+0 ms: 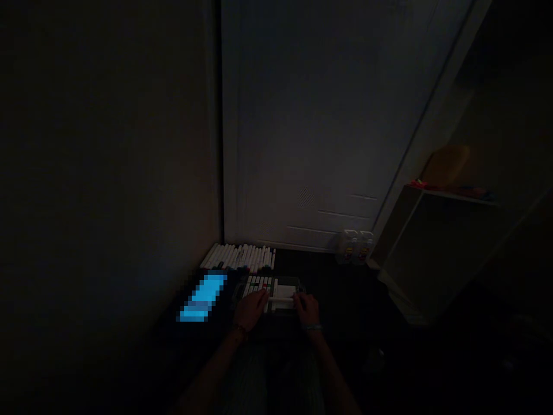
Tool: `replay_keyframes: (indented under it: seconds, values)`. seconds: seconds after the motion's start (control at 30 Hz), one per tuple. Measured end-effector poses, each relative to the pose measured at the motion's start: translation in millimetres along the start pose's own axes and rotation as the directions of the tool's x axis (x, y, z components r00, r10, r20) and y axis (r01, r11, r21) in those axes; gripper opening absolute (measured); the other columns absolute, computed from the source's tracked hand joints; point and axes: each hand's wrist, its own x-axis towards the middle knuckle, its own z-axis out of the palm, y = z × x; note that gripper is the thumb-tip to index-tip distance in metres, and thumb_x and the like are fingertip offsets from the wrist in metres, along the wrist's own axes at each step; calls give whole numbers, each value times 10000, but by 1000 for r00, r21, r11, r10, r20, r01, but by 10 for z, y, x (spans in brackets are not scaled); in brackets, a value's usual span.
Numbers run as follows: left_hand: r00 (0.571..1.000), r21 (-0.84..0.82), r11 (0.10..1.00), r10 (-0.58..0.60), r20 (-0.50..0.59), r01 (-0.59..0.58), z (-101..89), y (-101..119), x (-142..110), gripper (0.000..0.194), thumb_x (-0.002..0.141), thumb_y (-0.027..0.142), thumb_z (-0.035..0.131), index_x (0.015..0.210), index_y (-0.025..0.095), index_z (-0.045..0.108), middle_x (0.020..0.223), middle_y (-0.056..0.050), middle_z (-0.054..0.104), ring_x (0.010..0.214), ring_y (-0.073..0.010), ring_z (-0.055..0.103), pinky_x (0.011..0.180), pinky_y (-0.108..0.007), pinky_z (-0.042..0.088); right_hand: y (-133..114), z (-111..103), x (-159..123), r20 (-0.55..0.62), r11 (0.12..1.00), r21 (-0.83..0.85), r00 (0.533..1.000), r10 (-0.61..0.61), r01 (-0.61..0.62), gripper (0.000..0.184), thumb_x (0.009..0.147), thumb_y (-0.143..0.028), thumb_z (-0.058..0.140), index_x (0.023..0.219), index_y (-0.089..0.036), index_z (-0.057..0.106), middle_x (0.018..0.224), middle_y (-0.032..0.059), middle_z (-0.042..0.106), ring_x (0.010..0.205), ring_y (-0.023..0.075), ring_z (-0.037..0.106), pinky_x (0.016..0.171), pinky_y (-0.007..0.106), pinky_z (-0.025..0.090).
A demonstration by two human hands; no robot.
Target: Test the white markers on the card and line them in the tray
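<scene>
In dim light, a white marker (281, 299) lies crosswise between my hands, above a clear plastic case (298, 281). My left hand (249, 311) is closed at the marker's left end, and my right hand (307, 311) pinches its right end. Several white markers with coloured bands (258, 282) stand side by side in the left half of the case. A single upright white marker (275, 286) lies to their right, beside a pale flat piece (287, 289). The case's near edge is partly hidden by my hands and the darkness.
Behind the case, a row of white markers (239, 257) lies on the dark table (354, 300). A bright, pixelated blue screen (203, 297) is at the left. Two clear packages (357, 248) stand near the back wall (302, 144). A shelf unit (415, 242) rises at the right.
</scene>
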Motion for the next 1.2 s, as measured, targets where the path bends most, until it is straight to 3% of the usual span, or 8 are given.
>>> replay_keyframes:
  seconds: [0.13,0.77,1.2]
  values:
    - [1000,7,1000,-13,13,13,-24,24,-9,346,888,386,265,918,234,574,867,-16,648,819,-147,585,724,-245,388,37,22,-2,5,1000,-2,1000,3,-3,317,848,-429,399,857,-224,641,802,29,637,776,161,555,719,260,374]
    - [999,-8,1000,-30,14,30,15,-8,-4,349,886,382,273,1001,225,563,968,-29,644,894,-152,577,794,-260,396,0,0,5,27,999,19,999,31,-32,266,844,-392,425,858,-235,640,817,24,639,793,167,555,725,263,376]
    - [999,-69,996,-52,7,52,5,-9,0,350,879,388,291,1033,219,555,1050,-31,624,959,-152,565,835,-254,384,-41,-19,-1,59,999,12,998,-34,33,201,823,-378,476,917,-269,617,893,-7,639,846,165,541,776,279,348]
